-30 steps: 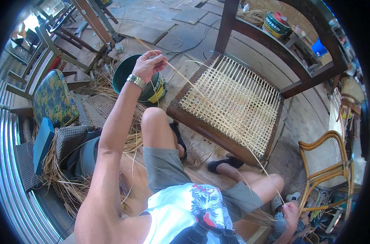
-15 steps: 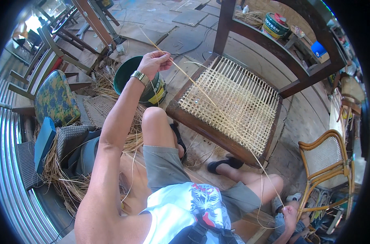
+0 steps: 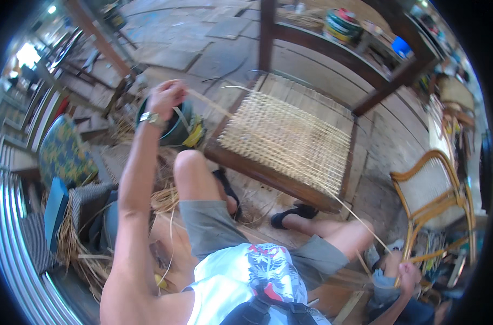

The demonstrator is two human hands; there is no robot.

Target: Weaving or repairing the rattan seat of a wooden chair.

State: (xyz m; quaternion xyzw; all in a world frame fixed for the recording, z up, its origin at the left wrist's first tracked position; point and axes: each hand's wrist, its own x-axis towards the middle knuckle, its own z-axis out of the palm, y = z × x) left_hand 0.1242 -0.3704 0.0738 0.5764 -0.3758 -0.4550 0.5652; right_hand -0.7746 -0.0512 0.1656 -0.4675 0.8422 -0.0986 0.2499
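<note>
A wooden chair with a woven cane seat (image 3: 287, 141) stands before me, the weave partly blurred. A long pale cane strand (image 3: 359, 218) runs across the seat and out past its frame on both sides. Beyond the seat's left edge, my left hand (image 3: 167, 98) is closed on one stretch of this strand. Low at the right, my right hand (image 3: 408, 274) has its fingers closed round the other stretch. Both arms are spread wide, and the strand looks fairly straight between the hands. A loose strand end (image 3: 237, 87) sticks up at the seat's far left corner.
A dark green bucket (image 3: 173, 135) stands below my left hand. Loose cane fibres (image 3: 73, 227) and a camouflage-covered cushion (image 3: 68, 151) lie at the left. A rattan chair (image 3: 428, 184) stands at the right, near another person's leg (image 3: 391, 264). A painted tin (image 3: 341, 25) sits behind the chair.
My hands have drawn further apart, the left one lower and leftward, the right one outward. The strand now lies lower across the seat. The whole view has shifted a little.
</note>
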